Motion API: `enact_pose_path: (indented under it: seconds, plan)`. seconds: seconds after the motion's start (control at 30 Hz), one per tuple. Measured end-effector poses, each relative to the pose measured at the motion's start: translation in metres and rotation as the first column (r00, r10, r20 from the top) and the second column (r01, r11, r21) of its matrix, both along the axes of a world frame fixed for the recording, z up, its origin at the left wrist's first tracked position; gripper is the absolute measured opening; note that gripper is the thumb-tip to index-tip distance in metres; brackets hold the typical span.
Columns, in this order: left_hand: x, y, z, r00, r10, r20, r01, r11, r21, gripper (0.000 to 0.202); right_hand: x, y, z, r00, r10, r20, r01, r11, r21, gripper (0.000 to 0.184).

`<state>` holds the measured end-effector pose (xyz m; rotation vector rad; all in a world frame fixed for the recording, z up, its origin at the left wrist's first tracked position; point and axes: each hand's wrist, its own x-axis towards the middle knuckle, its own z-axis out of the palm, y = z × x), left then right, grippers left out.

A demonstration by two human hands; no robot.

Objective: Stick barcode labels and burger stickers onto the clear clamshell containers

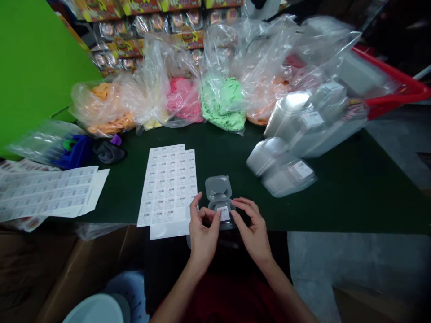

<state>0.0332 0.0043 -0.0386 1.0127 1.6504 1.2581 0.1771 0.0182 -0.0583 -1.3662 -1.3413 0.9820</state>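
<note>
A small clear plastic clamshell box (218, 189) lies unfolded at the front edge of the table, its lid tipped away from me. Over its near half is a white printed label (224, 213). My left hand (204, 229) pinches the label's left side between thumb and curled index finger. From the right, my right hand (252, 226) grips the box's edge, its thumb close to the label; whether that thumb touches the label I cannot tell. Left of the box, overlapping label sheets (170, 179) lie flat, with some spaces peeled at the near end.
Stacks of clear boxes (286, 177) in bags stand at right, beside a red basket (397, 96). Bags of orange, pink and green material (224, 103) line the back. More label sheets (50, 190) and a blue tape dispenser (76, 152) lie at left.
</note>
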Motion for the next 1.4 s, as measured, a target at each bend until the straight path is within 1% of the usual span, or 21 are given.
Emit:
enact_pose_path:
  seconds: [0.1, 0.2, 0.3, 0.4, 0.47, 0.53, 0.6, 0.67, 0.73, 0.8, 0.83, 0.87, 0.9, 0.97, 1.03, 1.13, 1.2, 1.23, 1.3, 1.33, 1.4]
  plan:
    - [-0.001, 0.002, 0.0, 0.999, -0.013, -0.032, 0.014, 1.0, 0.006, 0.067, -0.009, 0.002, -0.005, 0.998, 0.017, 0.063, -0.02, 0.999, 0.047, 0.022]
    - [-0.003, 0.002, -0.001, 0.994, -0.045, -0.103, 0.047, 0.999, 0.016, 0.059, -0.013, 0.004, -0.011, 0.993, 0.009, 0.117, -0.017, 0.998, 0.066, 0.022]
    - [-0.004, -0.001, -0.005, 0.963, -0.093, -0.251, 0.106, 0.994, 0.039, 0.044, -0.014, 0.003, -0.015, 0.992, 0.009, 0.124, -0.016, 0.998, 0.056, 0.022]
    - [-0.004, -0.004, -0.008, 0.898, -0.109, -0.427, 0.167, 0.981, 0.101, 0.026, -0.014, 0.004, -0.017, 0.993, 0.012, 0.115, -0.018, 0.999, 0.045, 0.02]
    - [-0.008, -0.005, -0.009, 0.856, -0.068, -0.513, 0.15, 0.981, 0.121, 0.028, -0.014, 0.004, -0.017, 0.993, 0.013, 0.115, -0.018, 0.999, 0.041, 0.02]
    - [-0.015, -0.005, -0.008, 0.819, -0.003, -0.574, 0.081, 0.991, 0.11, 0.039, -0.013, 0.004, -0.017, 0.992, 0.019, 0.125, -0.024, 0.999, 0.038, 0.021]
    - [-0.026, -0.005, -0.007, 0.784, 0.013, -0.621, 0.055, 0.994, 0.09, 0.041, -0.012, 0.002, -0.014, 0.992, 0.018, 0.125, -0.023, 0.999, 0.036, 0.022]
    - [-0.035, -0.007, -0.008, 0.752, -0.046, -0.658, 0.125, 0.989, 0.074, 0.03, -0.011, -0.002, -0.012, 0.993, 0.001, 0.116, -0.004, 1.0, 0.027, 0.027]
    - [-0.039, -0.009, -0.009, 0.717, -0.121, -0.687, 0.212, 0.976, 0.049, 0.025, -0.012, -0.008, -0.01, 0.987, 0.02, 0.159, -0.023, 1.0, 0.017, 0.039]
    - [-0.039, -0.013, -0.01, 0.697, -0.174, -0.695, 0.256, 0.967, 0.014, 0.028, -0.017, -0.015, -0.01, 0.961, 0.087, 0.264, -0.096, 0.995, 0.022, 0.063]
    - [-0.038, -0.014, -0.01, 0.701, -0.195, -0.686, 0.265, 0.964, -0.004, 0.031, -0.02, -0.017, -0.011, 0.94, 0.114, 0.321, -0.13, 0.991, 0.029, 0.074]
    - [-0.036, -0.015, -0.01, 0.715, -0.216, -0.665, 0.272, 0.962, -0.02, 0.033, -0.024, -0.018, -0.012, 0.922, 0.126, 0.365, -0.149, 0.988, 0.036, 0.08]
    - [-0.035, -0.016, -0.009, 0.733, -0.235, -0.639, 0.283, 0.959, -0.027, 0.036, -0.027, -0.019, -0.013, 0.913, 0.123, 0.389, -0.151, 0.988, 0.041, 0.081]
    - [-0.033, -0.017, -0.006, 0.766, -0.255, -0.59, 0.301, 0.953, -0.022, 0.038, -0.03, -0.018, -0.013, 0.92, 0.099, 0.38, -0.118, 0.993, 0.027, 0.075]
    - [-0.032, -0.017, -0.003, 0.781, -0.261, -0.567, 0.313, 0.95, -0.006, 0.04, -0.03, -0.015, -0.012, 0.95, 0.103, 0.295, -0.1, 0.995, -0.028, 0.072]
    - [-0.032, -0.016, -0.003, 0.766, -0.238, -0.597, 0.31, 0.95, 0.019, 0.039, -0.027, -0.011, -0.005, 0.986, 0.136, 0.101, -0.125, 0.987, -0.102, 0.072]
    - [-0.031, -0.015, -0.008, 0.726, -0.226, -0.649, 0.312, 0.95, 0.019, 0.039, -0.023, -0.01, 0.003, 0.991, 0.13, 0.009, -0.128, 0.986, -0.106, 0.072]
    - [-0.031, -0.015, -0.011, 0.697, -0.224, -0.681, 0.317, 0.948, 0.012, 0.039, -0.019, -0.01, 0.008, 0.993, 0.121, -0.007, -0.121, 0.988, -0.096, 0.072]
    - [-0.031, -0.014, -0.017, 0.637, -0.223, -0.738, 0.331, 0.944, 0.0, 0.04, -0.007, -0.007, 0.024, 0.995, 0.097, 0.024, -0.096, 0.994, -0.042, 0.071]
    - [-0.031, -0.014, -0.02, 0.616, -0.218, -0.757, 0.333, 0.943, -0.001, 0.04, 0.003, -0.004, 0.033, 0.994, 0.084, 0.074, -0.085, 0.996, 0.005, 0.071]
    - [-0.033, -0.013, -0.025, 0.604, -0.194, -0.773, 0.321, 0.947, 0.013, 0.039, 0.031, 0.008, 0.055, 0.972, 0.037, 0.23, -0.071, 0.987, 0.141, 0.069]
